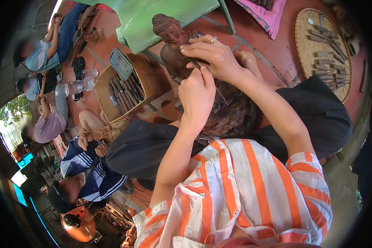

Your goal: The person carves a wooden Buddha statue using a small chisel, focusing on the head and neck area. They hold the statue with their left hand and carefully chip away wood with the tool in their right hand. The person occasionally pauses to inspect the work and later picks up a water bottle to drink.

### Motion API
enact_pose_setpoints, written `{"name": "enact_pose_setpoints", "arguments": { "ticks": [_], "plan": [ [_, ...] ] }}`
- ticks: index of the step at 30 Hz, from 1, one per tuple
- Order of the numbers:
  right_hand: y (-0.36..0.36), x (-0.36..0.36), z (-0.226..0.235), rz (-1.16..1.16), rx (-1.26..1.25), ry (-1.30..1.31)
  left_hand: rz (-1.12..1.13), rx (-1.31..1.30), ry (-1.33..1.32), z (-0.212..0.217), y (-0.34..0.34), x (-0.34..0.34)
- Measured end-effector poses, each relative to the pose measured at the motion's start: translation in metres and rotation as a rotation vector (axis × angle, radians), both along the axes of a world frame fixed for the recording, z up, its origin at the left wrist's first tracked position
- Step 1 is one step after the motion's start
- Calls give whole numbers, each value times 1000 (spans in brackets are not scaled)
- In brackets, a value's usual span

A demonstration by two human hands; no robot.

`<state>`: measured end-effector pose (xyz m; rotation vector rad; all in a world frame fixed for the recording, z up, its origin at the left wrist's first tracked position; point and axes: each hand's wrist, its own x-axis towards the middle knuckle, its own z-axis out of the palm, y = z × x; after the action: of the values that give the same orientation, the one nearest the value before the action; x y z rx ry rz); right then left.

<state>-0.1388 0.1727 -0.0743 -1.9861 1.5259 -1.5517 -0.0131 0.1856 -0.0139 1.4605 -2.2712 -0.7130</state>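
A dark brown carved wooden seated Buddha figure (169,58) stands between my legs, with its curled-hair head uppermost. My left hand (197,93) is closed in front of its chest, thumb on top, around a slim dark carving tool (194,63). Across the figure's upper chest lies my right hand (213,58), a ring on one finger, its fingers bent over and pinching the same tool. Most of the tool is hidden by my hands, so its working end cannot be made out. The figure's lower part (227,118) is rough and dark, resting near my lap.
To the left, a cardboard box (101,93) holds several wooden-handled tools, with a phone (120,64) on its edge. A green plastic chair (153,20) stands ahead. A round woven tray (301,45) of tools lies right. Other people sit left, the nearest in a navy jacket (97,173).
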Motion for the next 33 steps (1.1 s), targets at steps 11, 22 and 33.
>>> {"name": "enact_pose_setpoints", "arguments": {
  "ticks": [11, 22, 33],
  "plan": [
    [22, -7, 37, 99, 706, -345, -61, -30, -110, 4, 10, 6],
    [67, -14, 53, -325, 758, -293, 8, 66, 398, 32, -52, 38],
    [82, -7, 56, -355, 696, -258, -126, -202, 308, -1, -125, 11]
  ]
}}
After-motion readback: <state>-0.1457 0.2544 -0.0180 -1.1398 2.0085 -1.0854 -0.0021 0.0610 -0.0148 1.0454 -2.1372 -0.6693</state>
